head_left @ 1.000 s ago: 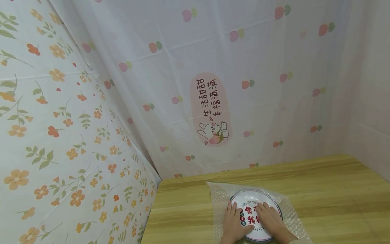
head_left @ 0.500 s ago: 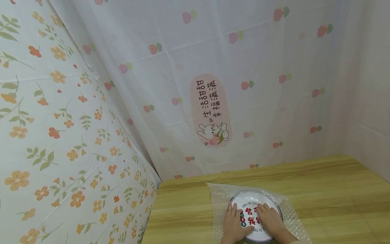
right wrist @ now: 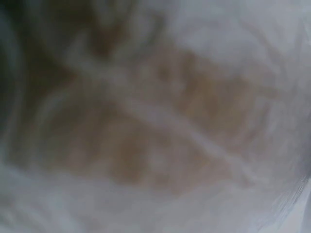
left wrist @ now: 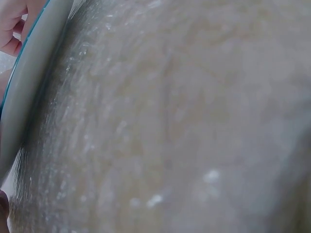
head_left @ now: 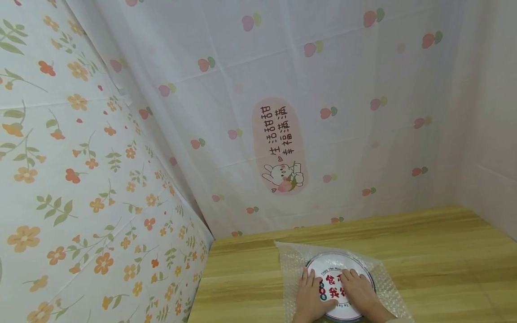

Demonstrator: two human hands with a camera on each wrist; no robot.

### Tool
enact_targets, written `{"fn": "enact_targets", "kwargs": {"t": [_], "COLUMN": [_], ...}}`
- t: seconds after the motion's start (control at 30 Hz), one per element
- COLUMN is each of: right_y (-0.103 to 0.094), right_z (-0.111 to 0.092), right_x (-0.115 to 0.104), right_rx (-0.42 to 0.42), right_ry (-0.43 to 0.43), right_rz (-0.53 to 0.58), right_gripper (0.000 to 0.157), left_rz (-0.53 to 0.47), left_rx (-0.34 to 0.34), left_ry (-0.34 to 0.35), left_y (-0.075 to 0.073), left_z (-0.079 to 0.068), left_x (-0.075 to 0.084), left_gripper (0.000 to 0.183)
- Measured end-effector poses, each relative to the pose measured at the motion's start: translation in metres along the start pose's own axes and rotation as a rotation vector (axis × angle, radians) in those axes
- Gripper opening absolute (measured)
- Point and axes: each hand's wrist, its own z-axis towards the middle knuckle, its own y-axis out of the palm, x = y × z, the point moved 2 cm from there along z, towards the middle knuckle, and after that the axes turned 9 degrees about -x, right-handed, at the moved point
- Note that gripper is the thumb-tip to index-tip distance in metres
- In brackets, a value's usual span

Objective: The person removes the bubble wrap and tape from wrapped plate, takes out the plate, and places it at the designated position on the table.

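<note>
In the head view a round white plate (head_left: 334, 261) with red characters and a dark rim lies on a sheet of bubble wrap (head_left: 291, 258). My left hand (head_left: 312, 298) rests on the plate's left side, fingers extended and thumb spread across its face. From the right, my right hand (head_left: 359, 289) reaches over the rim, and its fingers lie on the printed middle. Both hands cover part of the lettering. In the left wrist view the plate's edge (left wrist: 41, 73) shows beside the bubble wrap (left wrist: 160, 111). The right wrist view holds only blurred, close-up bubble wrap (right wrist: 160, 116).
A wood-grain table (head_left: 238, 264) carries the wrap and plate. Behind it hangs a pale curtain (head_left: 343, 148) with fruit prints, and a flowered cloth (head_left: 101, 179) borders the left side. A plain pale cloth (head_left: 490, 157) hangs at the right.
</note>
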Motion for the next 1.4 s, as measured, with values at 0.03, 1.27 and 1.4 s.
{"fn": "enact_targets", "kwargs": {"t": [0.03, 1.27, 1.4], "right_y": [-0.0005, -0.0011, -0.0018], "right_z": [-0.0001, 0.0033, 0.0030], "right_x": [0.0001, 0.0081, 0.0096], "right_rx": [0.010, 0.280, 0.243], "right_ry": [-0.001, -0.025, -0.027], "right_rz": [-0.005, -0.020, -0.020], "right_gripper": [0.015, 0.055, 0.038], "left_rz": [-0.002, 0.030, 0.021], "left_rx": [-0.006, 0.095, 0.100], "left_ry": [-0.002, 0.053, 0.058], "left_y": [-0.0001, 0.0006, 0.0008], "left_z": [0.0002, -0.0016, -0.0015], "left_x": [0.0000, -0.0020, -0.0019], "left_gripper": [0.072, 0.069, 0.069]}}
